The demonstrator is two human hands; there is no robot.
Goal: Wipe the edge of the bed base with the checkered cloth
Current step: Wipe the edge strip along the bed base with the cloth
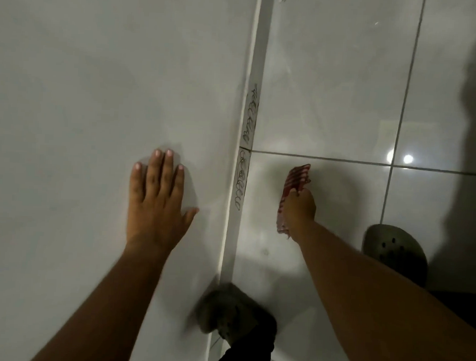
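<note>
The white bed base (98,90) fills the left half of the head view. Its side edge (246,153) runs from top centre down to the lower middle and carries dark pen scribbles. My left hand (158,201) lies flat on the base's top, fingers spread, holding nothing. My right hand (300,208) hangs to the right of the edge, above the floor, and grips a red-and-white checkered cloth (294,183). The cloth sticks out above and below the fist. A gap separates cloth and edge.
Glossy white floor tiles (346,89) with dark grout lines lie to the right of the base. My two feet are in grey perforated clogs: one (227,312) against the base's foot, the other (395,252) on the floor at right. A dark shadow covers the far right.
</note>
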